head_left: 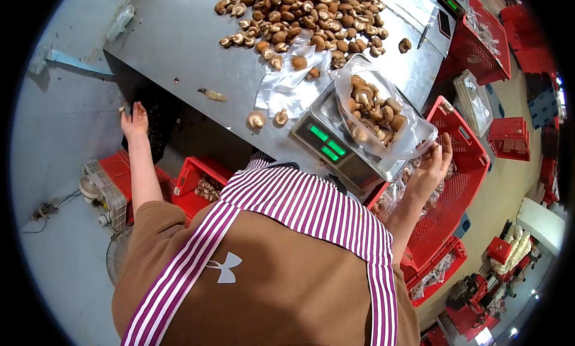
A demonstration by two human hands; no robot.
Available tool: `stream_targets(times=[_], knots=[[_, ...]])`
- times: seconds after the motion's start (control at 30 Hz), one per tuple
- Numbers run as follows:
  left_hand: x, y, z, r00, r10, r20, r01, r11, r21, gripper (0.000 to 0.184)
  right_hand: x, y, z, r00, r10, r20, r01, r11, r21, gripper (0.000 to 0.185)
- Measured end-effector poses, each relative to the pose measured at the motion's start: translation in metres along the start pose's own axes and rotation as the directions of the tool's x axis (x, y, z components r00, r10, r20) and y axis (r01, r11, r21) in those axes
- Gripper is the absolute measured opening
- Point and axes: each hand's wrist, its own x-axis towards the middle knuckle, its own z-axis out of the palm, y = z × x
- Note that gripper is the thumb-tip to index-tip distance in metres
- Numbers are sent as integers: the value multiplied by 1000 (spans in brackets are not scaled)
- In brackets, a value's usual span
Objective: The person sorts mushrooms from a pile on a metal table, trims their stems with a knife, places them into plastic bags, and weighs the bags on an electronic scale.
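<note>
My left hand is held out past the table's left edge, fingers stretched and apart. A small pale piece shows beside its fingertips; I cannot tell whether it touches them. On the scale, which has lit green digits, sits a clear plastic bag holding several brown mushrooms. At the bag's right rim is my right hand, fingers extended, seemingly touching the plastic. Two loose mushrooms, one a pale-gilled mushroom, lie left of the scale, near flattened plastic bags.
A large mushroom pile covers the far part of the metal table. A red crate with bagged mushrooms stands right of the scale. Below the table is another red crate. A pen and a phone lie at the far right.
</note>
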Motion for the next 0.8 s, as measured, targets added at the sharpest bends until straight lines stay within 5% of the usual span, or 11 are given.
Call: stream_targets(times=[0.03, 0.07, 0.13, 0.17, 0.23, 0.33, 0.57, 0.7, 0.8], knots=[[5, -7, -8, 991, -14, 130, 2, 996, 92, 34, 0, 1, -1, 1000, -5, 1, 5, 1000, -21, 39], [21, -19, -22, 860, -214, 463, 118, 967, 228, 28, -1, 2, -2, 1000, -4, 6, 4, 1000, -27, 39], [-10, -73, -8, 701, -441, 560, 283, 893, 349, 21, -3, 3, -2, 1000, -18, 13, 19, 995, -96, 40], [-41, -103, 4, 698, -463, 547, 292, 881, 372, 21, -5, 1, 0, 1000, -17, 12, 18, 995, -98, 40], [-108, -149, 32, 753, -450, 480, 149, 828, 541, 27, -10, -2, 5, 999, -37, 14, 38, 996, -84, 41], [-172, -184, 56, 701, -379, 604, -315, 596, 739, 29, -18, -11, 11, 997, -71, -43, 64, 986, -157, 43], [-252, -216, 72, 440, -542, 716, -456, 553, 698, 31, -49, -7, 14, 985, -162, -52, 126, 898, -422, 23], [-313, -237, 97, 277, -534, 799, -459, 657, 598, 45, -43, -6, 22, 905, -283, 317, 419, 471, -776, 41], [-340, -257, 120, 204, -563, 801, -661, 524, 537, 44, -33, 1, 29, 908, -294, 300, 399, 381, -834, 35]])
